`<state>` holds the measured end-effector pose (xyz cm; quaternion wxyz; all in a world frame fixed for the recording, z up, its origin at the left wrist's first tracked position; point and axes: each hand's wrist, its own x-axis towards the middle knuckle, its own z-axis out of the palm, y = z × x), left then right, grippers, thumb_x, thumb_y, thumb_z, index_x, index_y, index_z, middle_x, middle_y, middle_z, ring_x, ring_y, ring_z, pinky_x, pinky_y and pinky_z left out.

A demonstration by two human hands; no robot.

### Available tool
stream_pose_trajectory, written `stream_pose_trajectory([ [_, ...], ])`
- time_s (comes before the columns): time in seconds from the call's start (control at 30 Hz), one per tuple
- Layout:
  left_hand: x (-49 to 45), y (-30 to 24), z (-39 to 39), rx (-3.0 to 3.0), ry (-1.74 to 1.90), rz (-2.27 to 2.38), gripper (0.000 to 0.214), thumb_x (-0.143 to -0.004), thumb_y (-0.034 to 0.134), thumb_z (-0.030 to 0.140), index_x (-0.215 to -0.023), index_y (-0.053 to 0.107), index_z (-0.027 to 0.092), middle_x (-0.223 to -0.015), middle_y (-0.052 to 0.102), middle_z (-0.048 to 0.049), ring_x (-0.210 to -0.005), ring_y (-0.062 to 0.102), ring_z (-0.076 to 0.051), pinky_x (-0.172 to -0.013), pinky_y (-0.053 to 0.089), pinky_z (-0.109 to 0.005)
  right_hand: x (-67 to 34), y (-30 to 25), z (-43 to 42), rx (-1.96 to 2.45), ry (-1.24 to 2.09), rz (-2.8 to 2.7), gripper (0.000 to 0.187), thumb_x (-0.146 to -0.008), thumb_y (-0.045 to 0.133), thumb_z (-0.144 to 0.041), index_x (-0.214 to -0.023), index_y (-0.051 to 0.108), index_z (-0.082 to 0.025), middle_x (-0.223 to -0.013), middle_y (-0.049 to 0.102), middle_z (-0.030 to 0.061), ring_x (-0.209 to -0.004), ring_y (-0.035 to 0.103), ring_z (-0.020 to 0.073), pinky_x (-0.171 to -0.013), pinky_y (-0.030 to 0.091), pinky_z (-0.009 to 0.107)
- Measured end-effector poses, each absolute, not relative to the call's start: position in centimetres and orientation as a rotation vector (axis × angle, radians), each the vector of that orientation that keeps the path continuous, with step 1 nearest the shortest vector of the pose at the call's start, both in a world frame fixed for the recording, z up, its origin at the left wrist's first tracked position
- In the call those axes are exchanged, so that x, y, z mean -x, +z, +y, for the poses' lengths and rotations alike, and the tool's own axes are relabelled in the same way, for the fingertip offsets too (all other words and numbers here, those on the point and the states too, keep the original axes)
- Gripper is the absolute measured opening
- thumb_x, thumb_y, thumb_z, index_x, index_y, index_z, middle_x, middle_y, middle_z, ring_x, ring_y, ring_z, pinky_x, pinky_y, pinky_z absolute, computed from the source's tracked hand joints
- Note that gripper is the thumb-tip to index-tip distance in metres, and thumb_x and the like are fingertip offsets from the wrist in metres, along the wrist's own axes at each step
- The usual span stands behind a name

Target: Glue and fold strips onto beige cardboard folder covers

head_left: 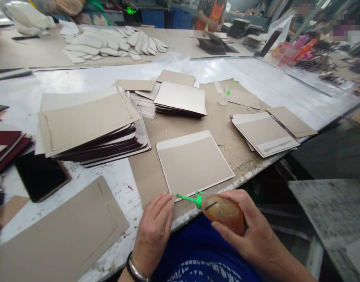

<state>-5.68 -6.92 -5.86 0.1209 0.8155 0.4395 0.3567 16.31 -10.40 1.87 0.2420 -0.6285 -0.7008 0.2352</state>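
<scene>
My right hand is wrapped round a brownish glue bottle with a green nozzle pointing left. The nozzle tip sits at the near corner of a tan card with a white border lying flat on the table. My left hand rests at the table's front edge, fingers together and bent, fingertips touching that card's near-left corner beside the nozzle tip. A silver bracelet is on my left wrist.
A tall fanned stack of cards lies to the left, smaller stacks behind and to the right. A black phone and brown sheet lie near left. A small bottle stands behind. A person in orange works far off.
</scene>
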Motion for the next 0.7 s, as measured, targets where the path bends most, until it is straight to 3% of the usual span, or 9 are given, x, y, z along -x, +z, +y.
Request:
stream_pose_trajectory([
  [0.7, 5.65, -6.08, -6.79, -2.420, 1.001, 1.301, 0.025, -0.082, 0.050, 0.007, -0.105, 0.055, 0.014, -0.103, 0.058, -0.0087, -0.100, 0.051, -0.020, -0.089, 0.046, -0.037, -16.53, 2.30, -10.71, 1.720, 0.551, -1.897, 0.040, -0.079, 0.058, -0.021, -0.114, 0.039, -0.025, -0.102, 0.044, 0.0044, -0.093, 0.050, 0.0167, -0.081, 0.045, 0.028],
])
